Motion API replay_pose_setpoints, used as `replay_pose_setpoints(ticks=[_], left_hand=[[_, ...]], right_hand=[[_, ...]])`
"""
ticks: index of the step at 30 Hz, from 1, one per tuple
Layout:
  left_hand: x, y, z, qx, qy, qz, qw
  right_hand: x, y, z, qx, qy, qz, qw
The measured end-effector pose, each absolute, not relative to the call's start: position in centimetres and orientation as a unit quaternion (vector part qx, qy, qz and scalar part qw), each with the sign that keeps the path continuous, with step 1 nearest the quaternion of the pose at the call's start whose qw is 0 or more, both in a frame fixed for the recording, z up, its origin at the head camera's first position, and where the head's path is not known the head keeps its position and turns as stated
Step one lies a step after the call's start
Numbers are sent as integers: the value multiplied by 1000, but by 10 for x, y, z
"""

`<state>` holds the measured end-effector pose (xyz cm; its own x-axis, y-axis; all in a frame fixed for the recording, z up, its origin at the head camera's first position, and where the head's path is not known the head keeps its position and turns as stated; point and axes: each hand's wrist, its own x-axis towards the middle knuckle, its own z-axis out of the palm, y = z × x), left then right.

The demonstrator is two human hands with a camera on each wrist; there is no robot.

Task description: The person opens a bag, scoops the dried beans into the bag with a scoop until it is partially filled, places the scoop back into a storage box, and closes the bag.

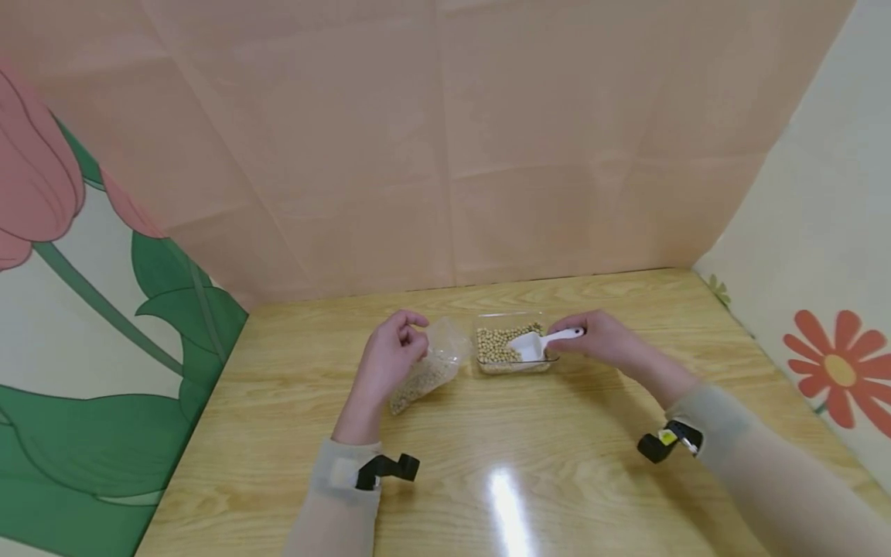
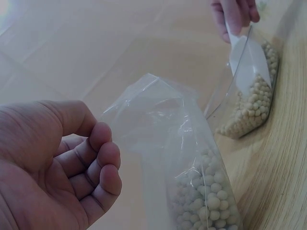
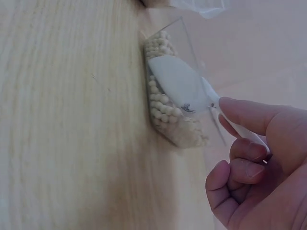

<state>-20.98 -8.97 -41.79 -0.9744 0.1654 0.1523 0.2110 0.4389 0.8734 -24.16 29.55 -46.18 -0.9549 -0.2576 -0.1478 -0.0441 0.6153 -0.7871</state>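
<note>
My right hand (image 1: 605, 336) grips the handle of a white plastic scoop (image 1: 530, 346). The scoop's bowl lies among round beige beans (image 1: 494, 344), like soybeans, inside a clear rectangular container (image 1: 511, 369). In the right wrist view, thumb and fingers wrap the scoop handle (image 3: 249, 136). To the left of the container, a clear plastic bag (image 1: 435, 367) with beans in its lower part leans at a slant. My left hand (image 1: 393, 352) pinches the bag's upper edge between thumb and forefinger, the other fingers curled, as the left wrist view shows beside the bag (image 2: 158, 110).
Everything rests on a light wood-grain table (image 1: 452, 464). Behind it hangs a pinkish-beige sheet (image 1: 445, 155). Flower-painted walls stand at the left and right sides. A black camera mount (image 1: 386, 470) is strapped on my left wrist, another mount (image 1: 668, 441) on the right.
</note>
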Motion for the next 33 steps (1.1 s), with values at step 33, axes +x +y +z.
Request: replay_pose_setpoints(ticks=[33], left_hand=[[-211, -90, -420, -108, -847, -520, 20]], right_hand=[[-240, 271, -495, -43, 835, -536, 115]])
